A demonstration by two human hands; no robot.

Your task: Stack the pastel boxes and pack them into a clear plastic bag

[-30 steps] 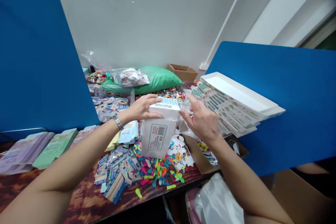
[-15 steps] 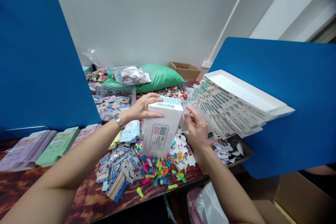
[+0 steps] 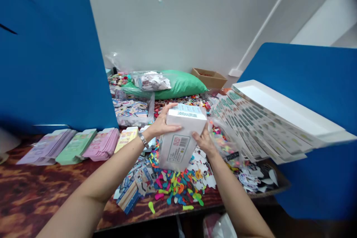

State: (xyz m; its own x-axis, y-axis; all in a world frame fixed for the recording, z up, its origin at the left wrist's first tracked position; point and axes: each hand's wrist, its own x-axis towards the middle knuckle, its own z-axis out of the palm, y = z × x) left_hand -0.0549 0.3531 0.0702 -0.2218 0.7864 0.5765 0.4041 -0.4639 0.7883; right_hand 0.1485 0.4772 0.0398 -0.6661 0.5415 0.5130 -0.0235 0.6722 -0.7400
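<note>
Both hands grip the white cardboard box with a barcode label [image 3: 181, 139], left hand [image 3: 161, 122] on top, right hand [image 3: 205, 141] on its side, above the cluttered dark wooden table [image 3: 41, 189]. Tall blue divider panels [image 3: 50, 55] flank it, with a plain white wall [image 3: 178, 18] behind and a green plastic bag [image 3: 178, 83] at the back.

One white box [image 3: 181, 139], two hands, four flat pastel stacks [image 3: 76, 145], one green bag [image 3: 178, 84], one cardboard box [image 3: 209, 78].
</note>
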